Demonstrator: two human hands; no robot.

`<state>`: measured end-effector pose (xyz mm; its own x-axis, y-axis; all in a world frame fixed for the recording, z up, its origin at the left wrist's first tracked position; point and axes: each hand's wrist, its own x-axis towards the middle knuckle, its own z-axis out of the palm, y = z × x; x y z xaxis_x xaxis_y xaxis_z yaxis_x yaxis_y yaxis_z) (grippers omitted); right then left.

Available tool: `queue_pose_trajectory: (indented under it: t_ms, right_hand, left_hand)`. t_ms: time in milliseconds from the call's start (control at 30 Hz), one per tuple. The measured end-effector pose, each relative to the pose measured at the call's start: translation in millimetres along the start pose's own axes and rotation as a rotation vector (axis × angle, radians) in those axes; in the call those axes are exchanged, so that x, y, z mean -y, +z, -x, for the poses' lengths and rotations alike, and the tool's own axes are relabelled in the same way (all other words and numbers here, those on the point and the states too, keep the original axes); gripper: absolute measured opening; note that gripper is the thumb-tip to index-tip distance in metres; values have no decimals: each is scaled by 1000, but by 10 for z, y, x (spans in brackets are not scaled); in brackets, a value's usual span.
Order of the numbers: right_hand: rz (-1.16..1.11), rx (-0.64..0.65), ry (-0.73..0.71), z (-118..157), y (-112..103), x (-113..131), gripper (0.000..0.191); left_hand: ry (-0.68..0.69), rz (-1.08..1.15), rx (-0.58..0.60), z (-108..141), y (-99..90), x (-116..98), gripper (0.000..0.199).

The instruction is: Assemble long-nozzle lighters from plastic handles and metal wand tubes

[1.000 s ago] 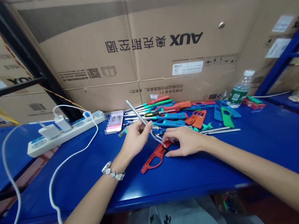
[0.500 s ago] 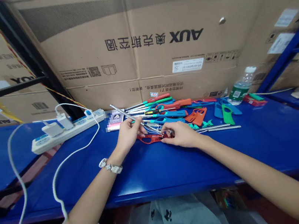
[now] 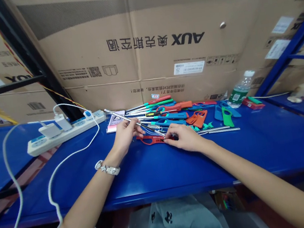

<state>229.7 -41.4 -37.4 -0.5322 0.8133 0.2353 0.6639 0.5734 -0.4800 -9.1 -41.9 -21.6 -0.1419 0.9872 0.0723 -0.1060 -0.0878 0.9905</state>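
Note:
My left hand (image 3: 125, 136) is closed round a long silver metal tube (image 3: 114, 114), which slants up and to the left out of the fingers. Thin wires run from near that tube toward my right hand (image 3: 185, 136). A red lighter casing (image 3: 150, 140) with a trigger loop lies on the blue table in front of me. The fingers of the right hand are closed on its right end, hiding that part. Behind the hands lie several long-necked lighters, among them one with a blue handle (image 3: 173, 116) and a red one (image 3: 174, 107).
A white power strip (image 3: 58, 135) with plugged chargers and trailing cables is at left. Orange casings (image 3: 197, 118), green (image 3: 227, 117) and blue pieces, and metal tubes (image 3: 220, 130) lie at right, near a water bottle (image 3: 240, 91). A cardboard wall (image 3: 137, 13) stands behind.
My left hand and the metal tube have shifted slightly left, away from the right hand. The right hand stays on the red casing. The whole view has moved a little.

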Motion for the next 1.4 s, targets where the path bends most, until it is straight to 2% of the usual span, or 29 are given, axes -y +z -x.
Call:
queue_pose_trajectory:
  t_ms: [133,333,533,767,967,1133,1200,1300,1400]
  right_hand:
    - [15,25,-31,-9,13,-41,10]
    - [-28,0,-79,-9,31,-101,12]
    - [-70,-29,-111,-19,26,-96,11]
    - [-56,-84,-55,-29,83,-50,13]
    - [-221,-131,-44,-245,74,-73,5]
    - [-85,-110,4,-539,57,-143,10]
    - [-56,-82,-10,-596,73,-163,19]
    - [-41,-117,-80,-555,96,-142,33]
    - [5,-199,-143,-409,108,-51,22]
  left_hand:
    - [-23,-55,16,-3,-30,33,23]
    - [61,-165,-80,-43,-59,93,28]
    - [24,-74,-71,-21,-5,91,29]
    - [-5,-15,-6,1,18,108,29]
    - [-37,-23,-28,4,29,97,26]
    - [-85,-43,-82,6,44,61,26]
    - [-94,-39,-92,3,47,56,27]
    - [-110,-32,-103,2,56,52,27]
    - [-123,-33,-112,10,69,43,27]
